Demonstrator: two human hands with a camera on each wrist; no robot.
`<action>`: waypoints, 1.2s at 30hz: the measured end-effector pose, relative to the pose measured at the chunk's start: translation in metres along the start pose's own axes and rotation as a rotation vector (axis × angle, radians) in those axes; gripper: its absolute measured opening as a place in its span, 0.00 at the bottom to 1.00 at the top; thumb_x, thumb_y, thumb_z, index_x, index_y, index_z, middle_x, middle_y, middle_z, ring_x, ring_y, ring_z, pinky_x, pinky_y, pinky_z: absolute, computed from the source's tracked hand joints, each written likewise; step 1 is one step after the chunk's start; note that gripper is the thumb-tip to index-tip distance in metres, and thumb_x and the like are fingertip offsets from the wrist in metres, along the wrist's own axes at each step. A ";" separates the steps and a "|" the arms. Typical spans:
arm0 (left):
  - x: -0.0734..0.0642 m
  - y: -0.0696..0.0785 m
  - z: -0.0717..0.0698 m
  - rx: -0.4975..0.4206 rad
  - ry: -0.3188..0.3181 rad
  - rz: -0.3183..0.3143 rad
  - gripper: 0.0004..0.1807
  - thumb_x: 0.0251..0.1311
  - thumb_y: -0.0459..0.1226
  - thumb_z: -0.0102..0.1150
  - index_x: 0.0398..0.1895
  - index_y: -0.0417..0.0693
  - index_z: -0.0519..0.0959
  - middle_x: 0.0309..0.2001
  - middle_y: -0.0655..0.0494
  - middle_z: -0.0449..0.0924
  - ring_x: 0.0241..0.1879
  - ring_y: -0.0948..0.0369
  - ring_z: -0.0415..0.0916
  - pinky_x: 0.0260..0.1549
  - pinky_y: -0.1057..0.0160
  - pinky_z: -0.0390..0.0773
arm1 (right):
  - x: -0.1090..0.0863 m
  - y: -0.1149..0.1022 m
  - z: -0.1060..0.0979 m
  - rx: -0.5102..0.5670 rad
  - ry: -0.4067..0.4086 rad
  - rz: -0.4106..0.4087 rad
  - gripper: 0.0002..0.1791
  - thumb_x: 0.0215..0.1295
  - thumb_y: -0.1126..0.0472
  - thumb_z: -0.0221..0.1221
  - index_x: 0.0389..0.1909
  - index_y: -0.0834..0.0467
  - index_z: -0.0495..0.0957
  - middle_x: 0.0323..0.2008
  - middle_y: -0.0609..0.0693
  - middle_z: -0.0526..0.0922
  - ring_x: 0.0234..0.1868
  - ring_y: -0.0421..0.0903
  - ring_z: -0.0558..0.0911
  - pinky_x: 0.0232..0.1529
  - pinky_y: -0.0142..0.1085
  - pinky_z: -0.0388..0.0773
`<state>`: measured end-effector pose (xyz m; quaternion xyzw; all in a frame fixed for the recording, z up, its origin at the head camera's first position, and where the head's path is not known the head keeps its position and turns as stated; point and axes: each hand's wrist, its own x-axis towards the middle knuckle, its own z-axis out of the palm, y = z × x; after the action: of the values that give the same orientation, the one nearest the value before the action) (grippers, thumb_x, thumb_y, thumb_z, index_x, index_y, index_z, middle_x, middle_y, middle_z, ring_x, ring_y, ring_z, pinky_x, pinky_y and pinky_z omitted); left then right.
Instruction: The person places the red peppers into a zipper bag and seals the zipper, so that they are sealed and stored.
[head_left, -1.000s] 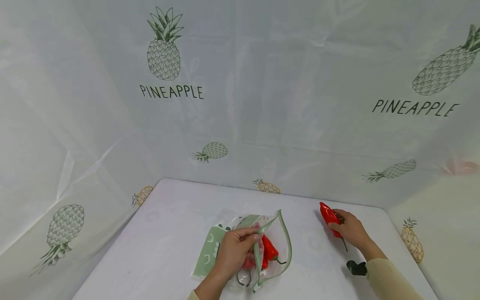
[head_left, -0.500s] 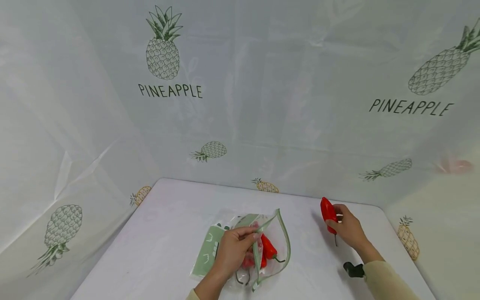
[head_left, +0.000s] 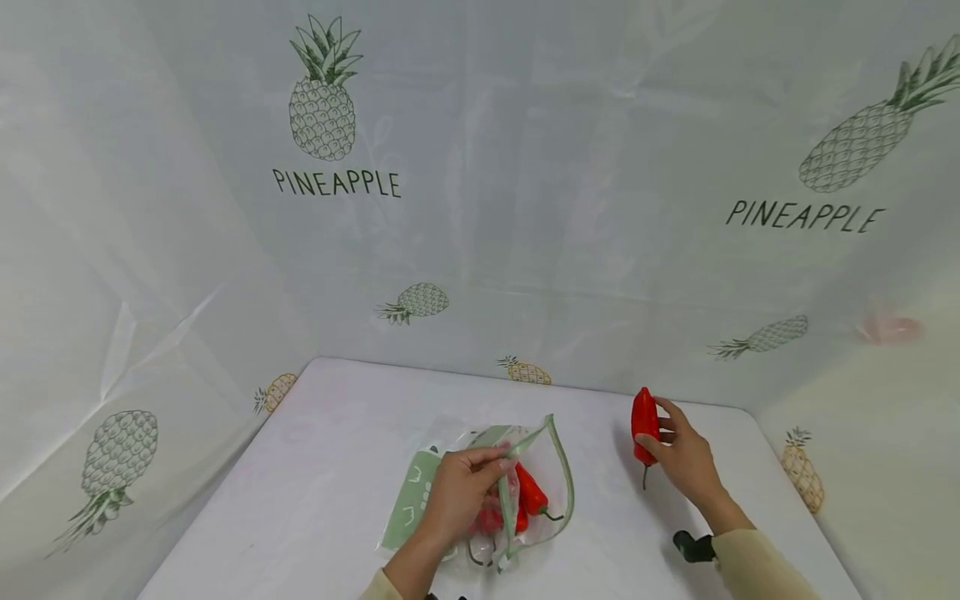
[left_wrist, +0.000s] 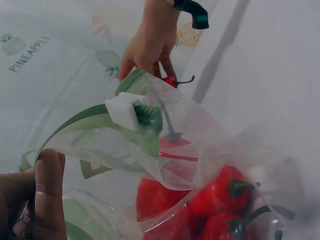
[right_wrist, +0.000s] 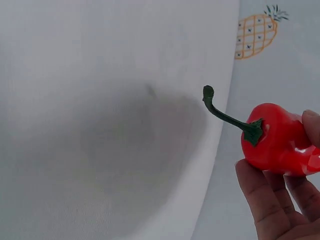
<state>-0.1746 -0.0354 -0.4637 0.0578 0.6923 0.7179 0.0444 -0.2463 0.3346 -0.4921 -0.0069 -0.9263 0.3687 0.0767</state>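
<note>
With thumb and fingers my left hand (head_left: 454, 493) pinches the green-edged rim of a clear zip bag (head_left: 567, 479), keeping its mouth parted toward the right. Several red chili peppers (head_left: 531, 490) with dark stems lie inside; the left wrist view shows them through the film, near the white zip slider (left_wrist: 123, 111). Over the right part of the table, my right hand (head_left: 686, 458) grips another red pepper (head_left: 644, 421) between thumb and fingers. Its green stem (right_wrist: 225, 116) hangs downward in the head view. The table's shadow below suggests the pepper is raised off the surface.
The white table (head_left: 300, 467) meets a pineapple-print curtain (head_left: 525, 208) at the back and sides. A green printed panel (head_left: 411, 502) of the bag lies left of my left hand. A dark wrist device (head_left: 693, 547) sits at my right wrist.
My right hand has moved left with the pepper, which has turned from slanted to nearly upright, stem down. My left hand keeps its hold on the bag's rim.
</note>
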 end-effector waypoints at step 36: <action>-0.002 0.006 -0.003 -0.022 -0.001 0.010 0.16 0.69 0.34 0.68 0.57 0.37 0.87 0.41 0.43 0.90 0.25 0.64 0.83 0.24 0.66 0.88 | -0.034 -0.061 0.009 0.071 0.067 -0.087 0.43 0.70 0.61 0.69 0.80 0.56 0.57 0.61 0.69 0.80 0.57 0.66 0.82 0.43 0.53 0.92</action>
<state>-0.1729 -0.0391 -0.4575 0.0611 0.6841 0.7256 0.0417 -0.2115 0.2813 -0.4617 0.0237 -0.9090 0.3972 0.1239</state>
